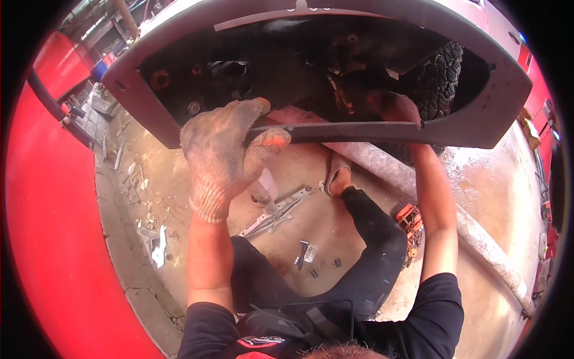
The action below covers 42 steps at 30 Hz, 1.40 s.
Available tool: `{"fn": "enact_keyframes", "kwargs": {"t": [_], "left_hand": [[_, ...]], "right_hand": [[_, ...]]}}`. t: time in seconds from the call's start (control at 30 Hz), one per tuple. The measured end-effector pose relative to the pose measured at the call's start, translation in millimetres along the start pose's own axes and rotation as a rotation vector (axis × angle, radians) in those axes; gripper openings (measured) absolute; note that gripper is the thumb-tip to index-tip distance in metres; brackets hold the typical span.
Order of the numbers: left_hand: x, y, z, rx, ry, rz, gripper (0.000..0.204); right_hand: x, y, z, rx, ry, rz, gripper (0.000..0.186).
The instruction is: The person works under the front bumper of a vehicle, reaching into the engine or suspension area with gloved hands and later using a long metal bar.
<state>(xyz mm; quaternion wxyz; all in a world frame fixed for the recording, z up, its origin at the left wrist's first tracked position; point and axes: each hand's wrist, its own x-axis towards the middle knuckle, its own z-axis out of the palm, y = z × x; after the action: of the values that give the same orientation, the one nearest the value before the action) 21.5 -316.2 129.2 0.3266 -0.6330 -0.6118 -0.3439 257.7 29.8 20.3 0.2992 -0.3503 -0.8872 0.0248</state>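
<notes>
A dark grey bumper-like vehicle panel (460, 140) with a wide opening spans the upper part of the head view. My left hand (221, 143), in a dirty knitted work glove with orange fingertips, grips its lower bar, fingers over the top and thumb in front. Behind that same bar, my right hand (397, 107) reaches up into the shadowed opening. Its fingers are dim, so what they touch cannot be made out. Near it hang a small yellowish metal part (341, 96) and a chunky-treaded tyre (442, 78).
A long pale pole (478, 236) lies slanting beneath the panel. Between my legs are a folded scissor jack-like metal piece (278, 212) and small dark sockets (314, 273). Orange tool or chain (409, 224) sits by my right knee. A red panel (54, 227) stands left.
</notes>
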Motion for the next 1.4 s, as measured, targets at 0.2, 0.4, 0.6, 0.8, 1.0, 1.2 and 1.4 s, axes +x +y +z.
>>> {"fn": "enact_keyframes", "kwargs": {"t": [0.2,0.4,0.6,0.8,1.0,1.2,1.4], "left_hand": [[0,-1,-14,0.023,-0.056,0.022,0.051],[-3,-3,-4,0.034,0.058,0.061,0.053],[-1,-2,-1,-0.032,0.071,0.062,0.051],[2,-8,-4,-0.08,0.067,0.081,0.054],[0,-5,-11,-0.016,-0.034,0.042,0.073],[3,6,6,-0.03,0.026,0.036,0.072],[0,-9,-14,0.033,0.055,0.131,0.061]], "right_hand": [[4,-59,-77,-0.181,-0.142,-0.084,0.043],[5,-54,-53,-0.198,-0.094,0.114,0.051],[-9,-6,36,-0.05,-0.053,0.205,0.049],[-8,-17,33,0.052,0.012,0.222,0.057],[-14,-25,83,0.125,0.05,0.309,0.056],[-15,-30,232,0.515,0.411,0.151,0.047],[9,-188,122,0.781,-0.508,-0.029,0.058]]}}
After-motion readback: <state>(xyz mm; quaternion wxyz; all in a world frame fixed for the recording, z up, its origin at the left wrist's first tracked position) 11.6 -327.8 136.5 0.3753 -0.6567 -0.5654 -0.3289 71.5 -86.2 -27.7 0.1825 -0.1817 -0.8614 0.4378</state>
